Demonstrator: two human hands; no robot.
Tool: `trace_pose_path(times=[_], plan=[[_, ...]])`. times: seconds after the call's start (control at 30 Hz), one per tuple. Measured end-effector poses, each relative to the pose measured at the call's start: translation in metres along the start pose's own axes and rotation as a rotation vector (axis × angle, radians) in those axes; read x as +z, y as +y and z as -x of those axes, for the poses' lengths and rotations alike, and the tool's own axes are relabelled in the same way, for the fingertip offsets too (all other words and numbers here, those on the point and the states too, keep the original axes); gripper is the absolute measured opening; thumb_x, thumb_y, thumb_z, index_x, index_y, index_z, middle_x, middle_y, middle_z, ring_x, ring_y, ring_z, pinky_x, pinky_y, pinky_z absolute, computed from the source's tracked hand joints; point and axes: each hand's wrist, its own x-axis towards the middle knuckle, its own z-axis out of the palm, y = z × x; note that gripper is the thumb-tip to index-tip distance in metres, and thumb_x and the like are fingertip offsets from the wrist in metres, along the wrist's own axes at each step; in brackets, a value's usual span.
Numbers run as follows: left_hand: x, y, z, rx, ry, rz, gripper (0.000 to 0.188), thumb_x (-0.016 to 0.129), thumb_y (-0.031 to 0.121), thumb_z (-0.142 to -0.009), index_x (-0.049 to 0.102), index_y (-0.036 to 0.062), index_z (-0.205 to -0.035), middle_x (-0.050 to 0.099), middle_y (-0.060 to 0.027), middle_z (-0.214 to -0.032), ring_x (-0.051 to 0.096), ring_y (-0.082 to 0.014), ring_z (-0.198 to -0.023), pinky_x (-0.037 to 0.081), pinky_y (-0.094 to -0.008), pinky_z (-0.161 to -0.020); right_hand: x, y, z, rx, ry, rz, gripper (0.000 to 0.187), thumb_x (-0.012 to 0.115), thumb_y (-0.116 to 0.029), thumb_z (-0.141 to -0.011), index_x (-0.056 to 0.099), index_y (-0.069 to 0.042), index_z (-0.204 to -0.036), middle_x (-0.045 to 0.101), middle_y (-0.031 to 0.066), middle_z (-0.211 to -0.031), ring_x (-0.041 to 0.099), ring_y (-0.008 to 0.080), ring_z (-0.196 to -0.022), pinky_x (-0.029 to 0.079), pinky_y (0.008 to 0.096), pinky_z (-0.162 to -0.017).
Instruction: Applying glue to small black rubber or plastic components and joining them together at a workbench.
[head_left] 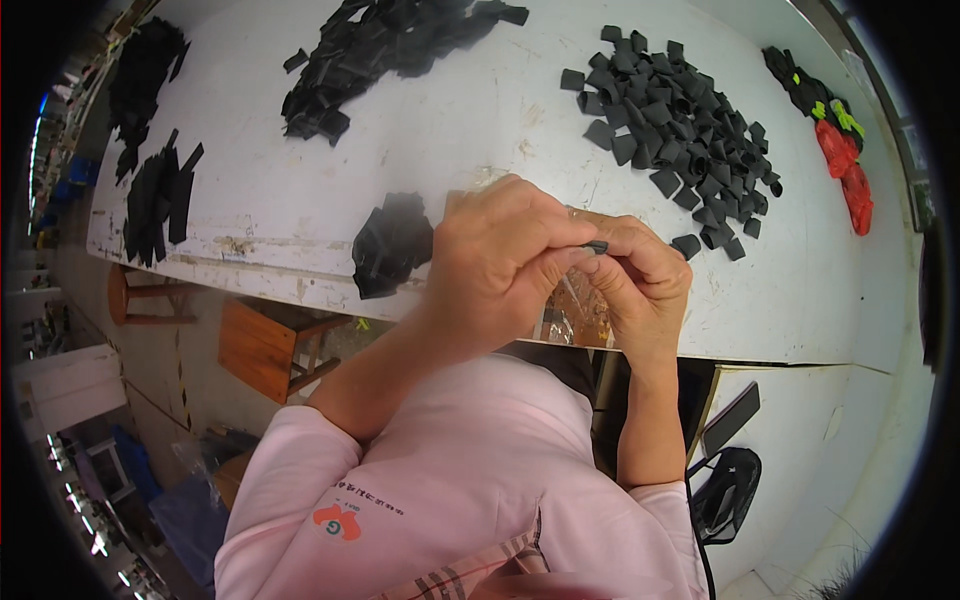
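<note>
Over the near part of the white table (480, 110), both my hands meet in front of my body. My left hand (505, 255) is closed, its thumb and forefinger pinching a small black piece (597, 246). My right hand (645, 275) pinches the same piece from the other side, with its fingers curled. Only a short end of the piece shows between the fingertips; the rest is hidden. Just left of my left hand lies a small pile of flat black pieces (390, 245). To the right spreads a heap of short, loop-like black pieces (690, 140).
More flat black pieces (385, 60) are heaped at the far middle, with black strips (160, 200) along the left side. Brown, shiny tape-like patches (580, 305) show below my hands. Red plastic bags (840, 160) lie at the far right; a wooden stool (265, 345) stands left of me.
</note>
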Motion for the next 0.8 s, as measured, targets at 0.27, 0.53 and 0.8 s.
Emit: trace_pose_path(times=[0.27,0.53,0.8], plan=[[0.015,-0.016,0.02,-0.26,0.212,0.629,0.01,0.06,-0.005,-0.073,0.062,-0.0013,-0.083,0.058,-0.0065,-0.077,0.052,-0.0087,-0.064,0.041,-0.0192,-0.055,0.01,-0.019,0.001,-0.207,0.015,0.516,0.01,0.064,0.001,-0.069,0.06,-0.001,-0.078,0.053,0.006,-0.066,0.047,0.0143,-0.054,0.036,0.0228,-0.047],[0.007,-0.044,0.067,-0.365,0.405,-0.273,0.017,0.056,-0.001,-0.074,0.056,-0.0006,-0.09,0.056,-0.009,-0.08,0.054,-0.0185,-0.062,0.045,-0.0276,-0.057,-0.028,-0.013,-0.015,0.115,0.018,-0.269,0.015,0.058,-0.011,-0.079,0.051,0.001,-0.074,0.05,0.005,-0.063,0.04,0.0079,-0.052,0.029,0.0189,-0.045],[-0.043,-0.125,0.128,-0.95,0.185,-0.72,0.017,0.059,0.013,-0.074,0.052,0.0032,-0.085,0.052,-0.014,-0.086,0.05,-0.0314,-0.081,0.04,-0.0401,-0.069,0.01,0.011,0.026,0.369,0.241,0.052,0.022,0.052,-0.021,-0.086,0.059,-0.001,-0.085,0.052,0.0006,-0.061,0.041,0.0039,-0.049,0.031,0.017,-0.045]])
